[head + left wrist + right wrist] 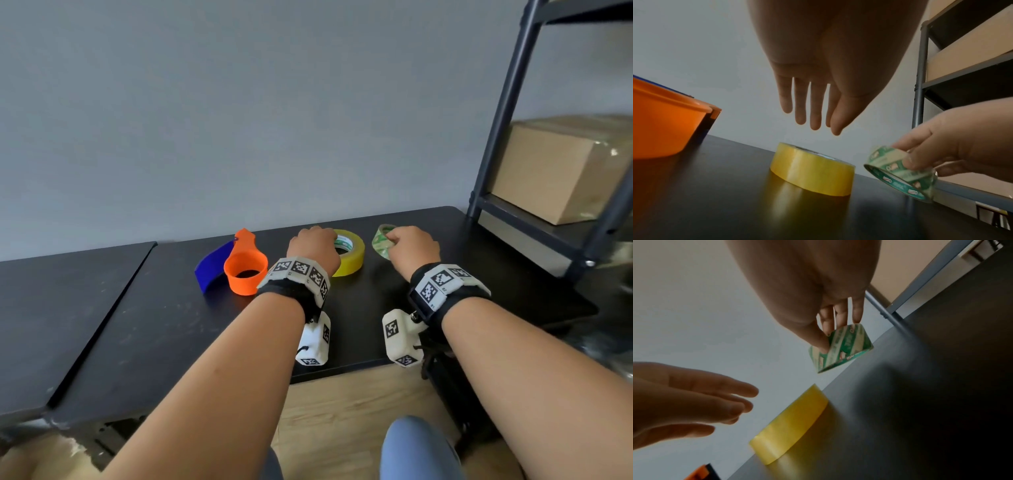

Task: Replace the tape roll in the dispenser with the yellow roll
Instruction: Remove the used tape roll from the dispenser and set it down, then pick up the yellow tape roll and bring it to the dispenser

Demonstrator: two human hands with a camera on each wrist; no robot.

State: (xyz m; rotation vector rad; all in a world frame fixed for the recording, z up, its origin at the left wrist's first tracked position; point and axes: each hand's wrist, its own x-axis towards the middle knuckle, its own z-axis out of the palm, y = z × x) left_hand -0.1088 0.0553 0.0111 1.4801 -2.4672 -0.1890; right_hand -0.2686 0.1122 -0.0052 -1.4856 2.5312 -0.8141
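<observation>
The yellow tape roll [352, 253] [813, 168] [791, 421] lies flat on the black table [164, 318]. My left hand [313, 248] [812, 110] [694, 400] hovers just above it with straight fingers, not touching. My right hand [412, 251] [953, 144] [830, 318] pinches a green printed, nearly used-up tape roll [382, 240] [902, 173] [842, 347], tilted just above the table to the right of the yellow roll. The orange and blue dispenser [239, 265] [663, 126] lies to the left with its round holder holding no roll.
A dark metal shelf [534, 205] stands at the table's right end, with a cardboard box [561, 168] on it. A second black table top [51, 318] adjoins on the left. The wall runs close behind the rolls.
</observation>
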